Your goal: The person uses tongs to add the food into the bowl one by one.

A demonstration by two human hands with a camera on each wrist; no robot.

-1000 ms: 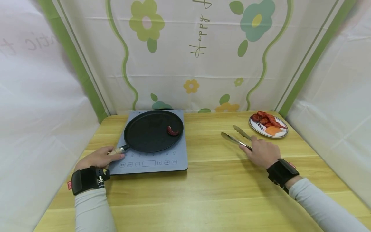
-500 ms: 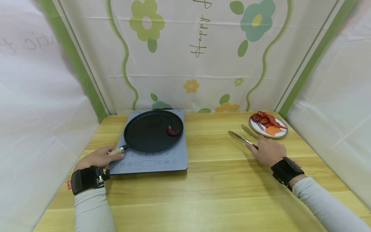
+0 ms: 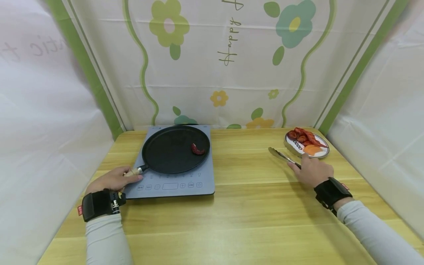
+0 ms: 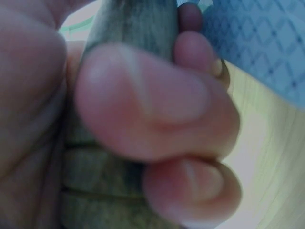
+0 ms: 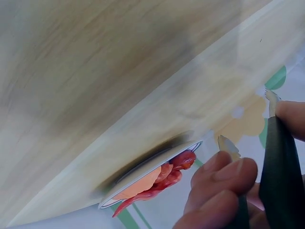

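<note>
A black flat pan [image 3: 175, 149] sits on a grey induction cooker [image 3: 172, 163] at the table's left back. One curled red piece of food [image 3: 197, 149] lies near the pan's right rim. My left hand [image 3: 114, 179] grips the pan's wooden handle [image 4: 119, 119], fingers wrapped round it. My right hand [image 3: 311, 171] holds metal tongs [image 3: 281, 155] whose tips point left, just short of a white plate [image 3: 322, 153] of red and orange food pieces [image 5: 157, 179] at the back right.
A wooden table [image 3: 251, 217] spreads in front of me. Flowered cloth walls [image 3: 232, 62] close it in at the back and on both sides. The cooker's button row [image 3: 169, 185] faces me.
My right hand has carried the tongs to the right and back, closer to the plate. The left hand and pan have stayed still.
</note>
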